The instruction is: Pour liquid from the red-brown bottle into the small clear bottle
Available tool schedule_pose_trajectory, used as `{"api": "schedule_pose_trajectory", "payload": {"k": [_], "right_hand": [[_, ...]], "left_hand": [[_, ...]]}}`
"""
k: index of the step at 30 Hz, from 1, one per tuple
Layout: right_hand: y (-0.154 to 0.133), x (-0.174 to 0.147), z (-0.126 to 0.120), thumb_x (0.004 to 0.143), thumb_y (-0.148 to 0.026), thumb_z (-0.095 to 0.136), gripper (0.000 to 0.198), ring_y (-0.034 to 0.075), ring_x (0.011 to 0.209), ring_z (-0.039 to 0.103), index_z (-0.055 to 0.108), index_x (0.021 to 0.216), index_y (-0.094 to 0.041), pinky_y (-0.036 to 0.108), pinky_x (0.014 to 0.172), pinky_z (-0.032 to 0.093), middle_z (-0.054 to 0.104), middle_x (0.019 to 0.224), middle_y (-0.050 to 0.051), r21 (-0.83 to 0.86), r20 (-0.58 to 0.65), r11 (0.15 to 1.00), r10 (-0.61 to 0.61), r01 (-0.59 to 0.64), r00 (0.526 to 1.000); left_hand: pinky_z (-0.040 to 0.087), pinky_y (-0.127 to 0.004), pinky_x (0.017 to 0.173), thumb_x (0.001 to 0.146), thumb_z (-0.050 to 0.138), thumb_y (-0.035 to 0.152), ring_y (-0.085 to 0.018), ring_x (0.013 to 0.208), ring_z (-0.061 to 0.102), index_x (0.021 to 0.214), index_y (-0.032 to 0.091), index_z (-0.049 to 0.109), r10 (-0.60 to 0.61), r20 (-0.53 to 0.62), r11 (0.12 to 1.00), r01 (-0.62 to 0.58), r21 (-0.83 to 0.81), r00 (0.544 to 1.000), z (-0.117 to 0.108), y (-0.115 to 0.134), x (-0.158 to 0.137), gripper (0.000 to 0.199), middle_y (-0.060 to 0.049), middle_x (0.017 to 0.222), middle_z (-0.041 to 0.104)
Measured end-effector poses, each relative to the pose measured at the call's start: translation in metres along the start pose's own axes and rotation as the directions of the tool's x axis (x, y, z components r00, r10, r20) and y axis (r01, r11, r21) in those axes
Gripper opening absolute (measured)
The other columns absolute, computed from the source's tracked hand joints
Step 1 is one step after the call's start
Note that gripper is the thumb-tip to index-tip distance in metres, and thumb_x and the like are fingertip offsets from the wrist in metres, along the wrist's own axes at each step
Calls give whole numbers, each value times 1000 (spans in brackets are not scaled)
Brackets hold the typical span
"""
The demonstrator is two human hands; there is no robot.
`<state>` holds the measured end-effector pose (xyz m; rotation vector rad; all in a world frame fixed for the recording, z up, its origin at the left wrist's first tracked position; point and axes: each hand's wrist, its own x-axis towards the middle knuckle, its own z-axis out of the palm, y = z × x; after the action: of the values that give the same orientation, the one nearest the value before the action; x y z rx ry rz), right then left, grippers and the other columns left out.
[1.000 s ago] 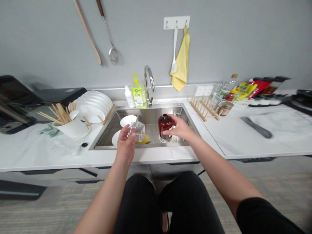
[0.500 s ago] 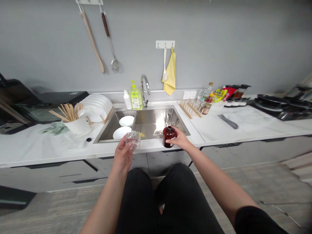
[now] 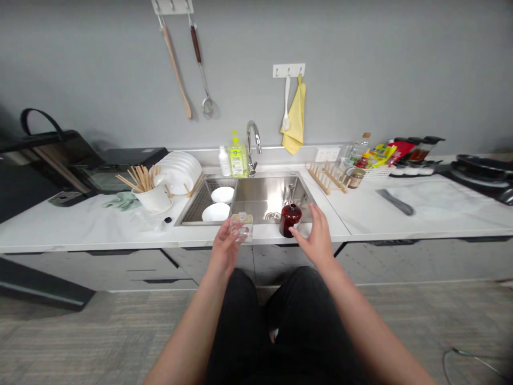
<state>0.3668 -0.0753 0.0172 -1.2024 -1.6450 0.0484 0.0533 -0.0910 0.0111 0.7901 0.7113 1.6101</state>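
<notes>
My left hand (image 3: 225,243) grips a small, clear square bottle (image 3: 241,229) in front of the sink's near edge. To its right, a dark red-brown bottle (image 3: 289,220) stands upright on the counter by the sink rim, with no cap on its neck. Beside this bottle is my right hand (image 3: 319,239), its fingers spread apart. The thumb tip is at the bottle's side; whether it touches I cannot tell. A small black round piece (image 3: 168,220) lies on the counter left of the sink.
Two white bowls (image 3: 216,212) sit in the left part of the sink (image 3: 256,195), below the faucet (image 3: 251,147). Left are a chopstick holder (image 3: 154,200) and a plate rack with white plates (image 3: 182,171). On the right are a wooden rack (image 3: 326,179) and a dark utensil (image 3: 396,202).
My right hand has let go of the red-brown bottle and spread its fingers. My left hand still holds the clear bottle. The view has shifted somewhat to the left.
</notes>
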Motion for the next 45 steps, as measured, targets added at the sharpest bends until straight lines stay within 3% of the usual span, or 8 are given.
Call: {"api": "schedule_pose_trajectory", "payload": {"k": [4, 10, 16, 20, 23, 27, 39, 45], "right_hand": [[-58, -43, 6, 104, -39, 80, 65, 41, 152, 63, 60, 165, -31, 69, 132, 49, 69, 159, 17, 136, 82, 989, -71, 60, 994], [-83, -46, 62, 95, -64, 87, 93, 36, 137, 75, 48, 173, -30, 53, 109, 67, 65, 165, 19, 619, 432, 665, 158, -419, 888], [-77, -49, 71, 81, -56, 102, 85, 33, 114, 83, 64, 152, -28, 47, 99, 68, 82, 134, 13, 608, 524, 598, 193, -523, 830], [-67, -67, 72, 79, -52, 102, 83, 31, 112, 83, 64, 149, -29, 45, 94, 68, 79, 142, 13, 551, 521, 651, 221, -523, 824], [-62, -76, 76, 82, -51, 99, 80, 30, 111, 83, 63, 150, -30, 45, 94, 68, 77, 146, 13, 513, 544, 678, 217, -526, 811], [-58, -76, 81, 86, -48, 96, 77, 29, 114, 81, 61, 153, -30, 48, 98, 67, 76, 150, 13, 475, 562, 725, 185, -498, 806], [-49, -62, 89, 88, -47, 95, 79, 31, 117, 80, 59, 157, -32, 50, 101, 66, 73, 153, 13, 411, 590, 750, 215, -518, 779], [-52, -59, 84, 89, -42, 95, 78, 30, 119, 80, 60, 157, -31, 51, 105, 65, 75, 153, 13, 423, 586, 761, 185, -492, 789]], "left_hand": [[58, -42, 113, 76, 106, 39, -28, 130, 76, 135, 29, 84, 66, 9, 998, -66, 6, 998, 15, -6, -12, 63, -11, 142, 81], [55, -49, 123, 77, 106, 39, -32, 137, 74, 141, 29, 81, 36, 95, 996, -43, 75, 995, 31, -17, -40, 69, -12, 147, 80], [56, -49, 118, 90, 92, 49, -36, 146, 68, 142, 26, 81, 16, 123, 934, -59, 351, 992, -20, 8, -35, 58, -15, 159, 73], [58, -49, 107, 88, 80, 60, -31, 108, 75, 115, 19, 79, 393, -245, 634, -68, 770, 886, -112, 71, 7, 49, -13, 112, 82], [55, -49, 108, 92, 72, 53, -31, 106, 71, 105, 20, 70, 615, -285, 225, 183, 957, 735, -183, 116, 37, 36, -10, 105, 76], [54, -47, 104, 91, 73, 58, -33, 107, 69, 112, 21, 61, 637, -299, -4, 392, 920, 710, -238, 141, 61, 45, -10, 108, 70], [52, -47, 92, 85, 79, 59, -38, 99, 73, 105, 25, 54, 585, -440, 15, 534, 845, 681, -251, 142, 94, 46, -7, 91, 68], [59, -50, 100, 84, 82, 53, -32, 97, 74, 104, 23, 63, 683, -449, 237, 407, 882, 576, -230, 153, 61, 41, -4, 93, 71]]}}
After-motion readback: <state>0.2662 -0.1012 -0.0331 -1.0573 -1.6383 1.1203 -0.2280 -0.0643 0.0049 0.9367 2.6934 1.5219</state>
